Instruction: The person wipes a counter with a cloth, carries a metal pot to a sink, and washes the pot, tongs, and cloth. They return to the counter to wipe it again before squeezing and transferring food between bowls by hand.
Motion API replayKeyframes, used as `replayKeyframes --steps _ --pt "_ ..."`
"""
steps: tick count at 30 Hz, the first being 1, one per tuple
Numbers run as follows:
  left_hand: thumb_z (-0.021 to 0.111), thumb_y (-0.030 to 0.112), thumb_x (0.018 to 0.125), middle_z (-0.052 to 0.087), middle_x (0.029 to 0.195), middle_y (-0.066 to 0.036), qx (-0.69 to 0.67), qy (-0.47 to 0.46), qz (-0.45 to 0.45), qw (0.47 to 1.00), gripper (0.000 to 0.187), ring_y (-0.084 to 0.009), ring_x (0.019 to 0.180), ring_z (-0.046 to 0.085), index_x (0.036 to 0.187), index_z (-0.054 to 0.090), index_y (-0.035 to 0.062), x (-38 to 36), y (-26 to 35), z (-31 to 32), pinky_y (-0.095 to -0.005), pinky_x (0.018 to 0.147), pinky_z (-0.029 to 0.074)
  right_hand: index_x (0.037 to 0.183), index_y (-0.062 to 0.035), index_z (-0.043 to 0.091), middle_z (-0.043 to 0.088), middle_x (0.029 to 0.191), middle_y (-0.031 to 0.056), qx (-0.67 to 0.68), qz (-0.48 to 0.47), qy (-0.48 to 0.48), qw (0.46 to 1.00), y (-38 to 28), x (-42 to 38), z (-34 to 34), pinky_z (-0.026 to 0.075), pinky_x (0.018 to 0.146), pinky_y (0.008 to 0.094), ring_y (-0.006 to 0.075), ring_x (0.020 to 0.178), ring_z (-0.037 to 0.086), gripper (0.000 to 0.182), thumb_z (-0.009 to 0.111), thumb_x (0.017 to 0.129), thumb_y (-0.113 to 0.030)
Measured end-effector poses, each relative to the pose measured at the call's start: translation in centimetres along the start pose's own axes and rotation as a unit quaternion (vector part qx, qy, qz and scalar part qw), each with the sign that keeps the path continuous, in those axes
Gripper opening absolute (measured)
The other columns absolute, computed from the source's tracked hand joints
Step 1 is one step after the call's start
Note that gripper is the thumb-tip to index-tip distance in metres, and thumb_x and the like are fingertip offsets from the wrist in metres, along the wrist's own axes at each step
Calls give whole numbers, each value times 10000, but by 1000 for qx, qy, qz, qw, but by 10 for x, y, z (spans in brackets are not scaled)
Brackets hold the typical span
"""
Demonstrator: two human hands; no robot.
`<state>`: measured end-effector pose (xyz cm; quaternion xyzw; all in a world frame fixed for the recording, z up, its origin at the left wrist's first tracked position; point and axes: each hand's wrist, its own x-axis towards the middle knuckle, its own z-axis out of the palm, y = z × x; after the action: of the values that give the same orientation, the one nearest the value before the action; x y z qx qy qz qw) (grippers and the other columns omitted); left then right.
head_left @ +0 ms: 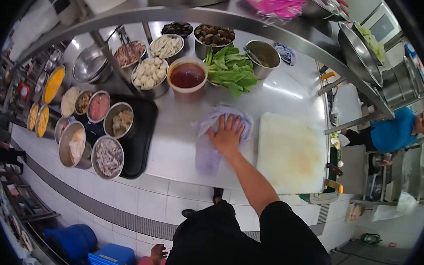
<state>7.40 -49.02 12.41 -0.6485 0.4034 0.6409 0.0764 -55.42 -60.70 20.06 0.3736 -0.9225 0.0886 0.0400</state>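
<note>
Cloth lengthwise toward near table edge

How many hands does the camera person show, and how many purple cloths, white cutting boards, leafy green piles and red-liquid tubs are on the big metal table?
Hands: 2 (right hand, left hand)
Purple cloth: 1
White cutting board: 1
Leafy green pile: 1
Red-liquid tub: 1
Total: 6
</note>
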Motion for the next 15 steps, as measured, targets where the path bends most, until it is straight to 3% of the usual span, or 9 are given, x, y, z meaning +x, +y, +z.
replayKeyframes --steps 2,6,8,10,13,14,15 --pt "556 267 901 624 918 -91 -76 73 -50 993 277 -239 671 644 1100 572 76 -8 22 7 -381 529 528 1419 -40 363 266 1479 270 -40 23 -3 999 40 50 7 214 1041 667 523 1314 276 805 495 851 -596" --pt "560 266 899 625 906 -86 -118 152 -46 980 288 -217 636 633 1116 574 78 -23 74 24 -352 510 518 1442 -71 339 324 1420 263 6 207 -200 958 158 151 -29 335 950 661 549 1222 339 832 511 830 -607" --pt "564 266 894 631 891 -87 -88 153 -46 983 287 -213 636 633 1102 586 70 -23 94 39 -348 511 519 1427 -89 366 333 1407 265 -23 245 -151 957 207 173 -39 336 932 672 535 1213 351 811 495 832 -624" --pt "568 266 888 637 875 -87 -57 157 -48 985 287 -208 637 634 1087 598 62 -16 114 57 -344 512 519 1477 -143 276 293 1456 243 -13 224 -126 966 265 190 -40 281 987 676 551 1272 295 820 449 854 -648" --pt "582 259 864 656 759 -88 121 159 76 977 304 -179 630 628 993 637 -10 -5 167 85 -318 558 506 1469 -138 298 274 1476 243 -35 310 -119 943 314 209 -24 256 996 690 560 1287 272 762 420 885 -613" --pt "572 241 869 657 750 -94 176 153 136 963 305 -179 641 628 995 636 -29 1 195 98 -309 602 503 1465 -136 304 278 1474 251 -55 280 -138 949 311 204 -28 256 992 697 561 1291 271 744 422 892 -595" --pt "559 219 880 673 795 -111 128 141 169 967 300 -182 670 636 1018 636 -36 -19 256 132 -304 635 507 1462 -134 309 282 1473 259 -74 245 -156 954 289 197 -35 256 988 703 563 1295 271 726 424 898 -576"
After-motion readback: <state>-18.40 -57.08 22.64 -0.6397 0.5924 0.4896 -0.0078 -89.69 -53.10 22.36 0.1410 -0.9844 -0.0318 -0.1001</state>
